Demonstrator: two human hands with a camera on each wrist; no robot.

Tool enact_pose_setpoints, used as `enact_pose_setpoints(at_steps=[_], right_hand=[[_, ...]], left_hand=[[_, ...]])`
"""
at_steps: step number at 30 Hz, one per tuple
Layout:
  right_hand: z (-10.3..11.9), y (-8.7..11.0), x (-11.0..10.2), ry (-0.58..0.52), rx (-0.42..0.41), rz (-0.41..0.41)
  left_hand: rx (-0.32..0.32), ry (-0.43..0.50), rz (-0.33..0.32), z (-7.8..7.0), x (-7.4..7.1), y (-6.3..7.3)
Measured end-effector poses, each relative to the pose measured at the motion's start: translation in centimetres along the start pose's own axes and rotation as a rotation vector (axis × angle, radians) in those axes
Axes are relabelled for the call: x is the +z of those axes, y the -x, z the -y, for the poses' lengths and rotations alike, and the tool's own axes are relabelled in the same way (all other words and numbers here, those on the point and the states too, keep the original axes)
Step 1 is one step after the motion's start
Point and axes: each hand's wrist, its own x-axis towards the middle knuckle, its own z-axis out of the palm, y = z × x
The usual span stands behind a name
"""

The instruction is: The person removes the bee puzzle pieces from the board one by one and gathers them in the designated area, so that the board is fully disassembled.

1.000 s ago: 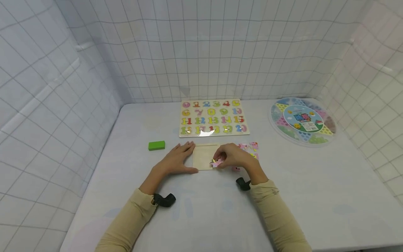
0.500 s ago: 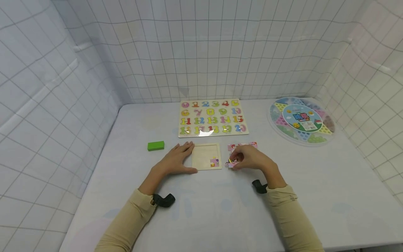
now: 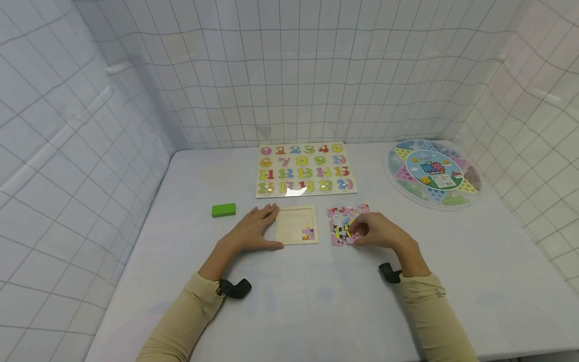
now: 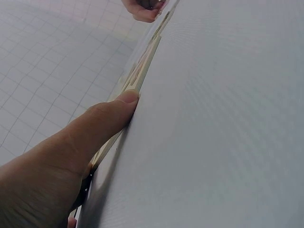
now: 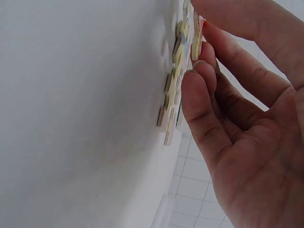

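Observation:
My left hand [image 3: 255, 231] lies with extended fingers along the left side of a small square wooden puzzle tray [image 3: 289, 226]. In the left wrist view its thumb [image 4: 107, 118] touches the tray's edge. One pink jigsaw piece [image 3: 308, 234] sits in the tray's lower right corner. To the right of the tray, my right hand [image 3: 382, 232] is over a group of pink jigsaw pieces [image 3: 335, 213]. In the right wrist view it pinches a jigsaw piece [image 5: 196, 45] between thumb and fingers, close above the others. The hand covers part of the group.
Behind the tray lies a number puzzle board [image 3: 306, 169]. A green block [image 3: 223, 210] is left of my left hand. At the back right rests a round, colourful game board [image 3: 434, 173] under clear wrapping. Grid-patterned cloth walls [image 3: 298, 75] enclose the table's back and sides.
My right hand has moved right from the tray to the loose pieces, carrying a jigsaw piece and uncovering the piece in the tray's corner. My left hand has stayed in place.

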Motion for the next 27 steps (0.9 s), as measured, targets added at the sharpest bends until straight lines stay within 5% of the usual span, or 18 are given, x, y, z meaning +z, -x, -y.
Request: enact_pose_setpoints(at_steps=[27], right_hand=[[-0.68, 0.00, 0.54, -0.009, -0.030, -0.009]], left_hand=[[0.012, 0.004, -0.012, 0.13, 0.15, -0.13]])
